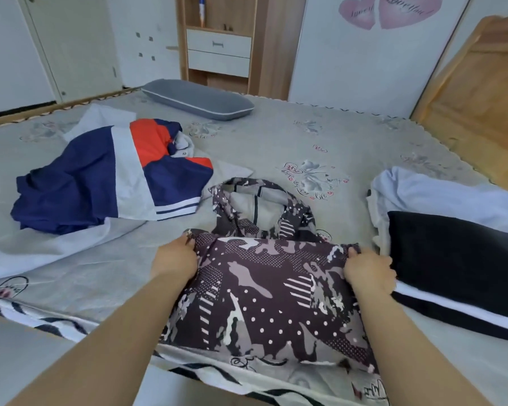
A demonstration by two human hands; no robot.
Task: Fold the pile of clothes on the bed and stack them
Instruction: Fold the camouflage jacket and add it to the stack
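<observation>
A dark patterned hooded jacket [264, 291] lies on the bed [320, 133] right in front of me, its lower part folded up over itself and its hood pointing away. My left hand [175, 259] pinches the folded edge at its left corner. My right hand [368, 269] grips the same edge at its right corner. To the left lies an unfolded navy, grey and orange garment [106, 177] on top of a light grey one [41, 247]. At the right sits a stack of folded clothes, black with white stripes [458, 268] over pale blue [440, 194].
A grey pillow [197, 99] lies at the far side of the bed. Behind it stand a wooden shelf unit with drawers [219, 51] and white wardrobe doors [364, 54]. A wooden headboard [478, 92] rises at the right. The bed's near edge [188, 373] runs just below the jacket.
</observation>
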